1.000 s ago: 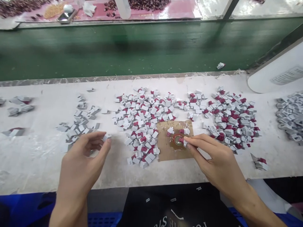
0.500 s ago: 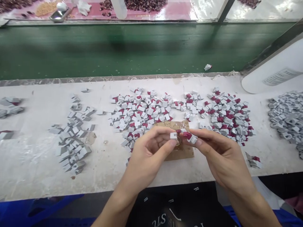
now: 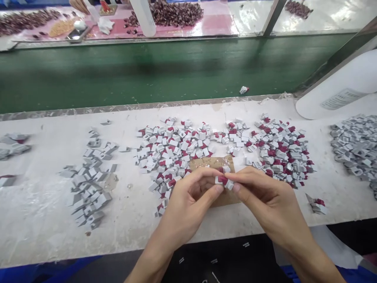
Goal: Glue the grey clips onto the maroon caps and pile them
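Note:
My left hand (image 3: 191,204) pinches a small white block (image 3: 218,179) between thumb and fingertips. Closed in a pinch too, my right hand (image 3: 269,200) holds a dark-red and grey-white plastic piece (image 3: 228,183). The two parts meet between my fingertips; how far they fit into each other I cannot tell. Under my hands lies a brown patterned sheet (image 3: 228,199), partly covered by them. Just beyond are a pile of white blocks with dark-red parts (image 3: 173,143) and a similar pile (image 3: 279,149) to its right.
Plain grey-white blocks (image 3: 91,184) lie to the left, and a heap of grey pieces (image 3: 353,145) at the far right. A white bottle (image 3: 335,88) lies at the back right. Beyond the table edge runs a green belt (image 3: 147,74) with one small piece (image 3: 244,90) on it.
The two parts, held apart before, now touch, my right hand having moved left. The piece on the green belt has shifted left. A person's hand now shows at the top left.

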Motion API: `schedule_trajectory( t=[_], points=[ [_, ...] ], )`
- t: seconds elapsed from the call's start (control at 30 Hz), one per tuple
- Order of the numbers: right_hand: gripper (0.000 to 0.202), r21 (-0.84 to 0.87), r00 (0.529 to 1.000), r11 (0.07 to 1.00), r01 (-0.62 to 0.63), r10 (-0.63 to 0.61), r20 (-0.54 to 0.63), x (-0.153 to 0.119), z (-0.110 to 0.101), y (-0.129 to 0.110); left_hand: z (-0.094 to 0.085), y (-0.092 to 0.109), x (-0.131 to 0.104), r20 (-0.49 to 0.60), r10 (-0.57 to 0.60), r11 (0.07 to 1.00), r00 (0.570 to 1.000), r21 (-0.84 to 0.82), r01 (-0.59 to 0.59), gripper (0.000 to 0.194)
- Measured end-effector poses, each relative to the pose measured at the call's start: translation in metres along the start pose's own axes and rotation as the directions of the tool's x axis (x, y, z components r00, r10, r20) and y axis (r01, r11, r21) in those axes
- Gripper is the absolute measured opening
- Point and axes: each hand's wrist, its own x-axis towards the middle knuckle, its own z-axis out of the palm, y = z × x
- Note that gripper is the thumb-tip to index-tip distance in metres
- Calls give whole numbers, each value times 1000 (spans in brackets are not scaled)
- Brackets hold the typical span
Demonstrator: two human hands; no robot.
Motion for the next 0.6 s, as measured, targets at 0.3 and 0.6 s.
schedule_trajectory(
  t=[0.3, 0.6],
  points=[
    [26, -45, 949, 999, 24, -8, 316, 55, -4, -8, -32, 15, -3, -140, 181, 878, 973, 468, -96, 12],
    [51, -770, 988, 637, -2, -117, -100, 260, -22, 1, -89, 21, 21, -369, 231, 599, 901, 783, 167, 36]
  ],
)
